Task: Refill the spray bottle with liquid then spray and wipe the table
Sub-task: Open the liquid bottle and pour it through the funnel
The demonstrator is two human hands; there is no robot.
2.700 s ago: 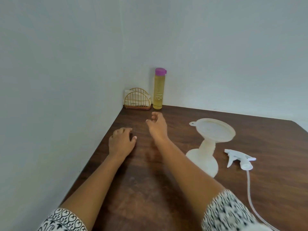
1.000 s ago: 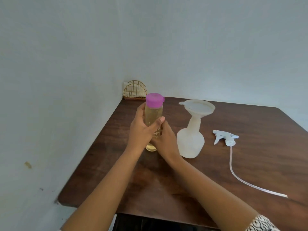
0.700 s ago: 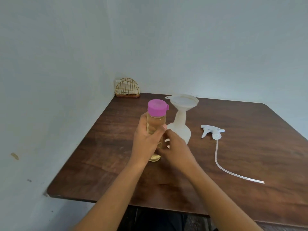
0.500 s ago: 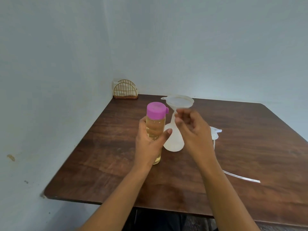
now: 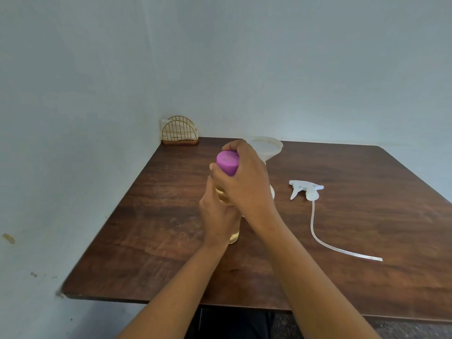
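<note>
Being wrapped by the left grip (image 5: 217,216), the bottle of yellow liquid (image 5: 233,237) is steadied, its purple cap (image 5: 227,163) clasped tight by the curled right grip (image 5: 247,187).

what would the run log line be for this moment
step: uncapping (likely) | left hand: grips liquid bottle | right hand: grips pink cap | funnel: upright behind right hand | sprayer head: lying on table

wire holder (image 5: 180,142) | gold, arched | upright in wall (image 5: 293,69) corner | white paper (image 5: 175,130) inside
</note>
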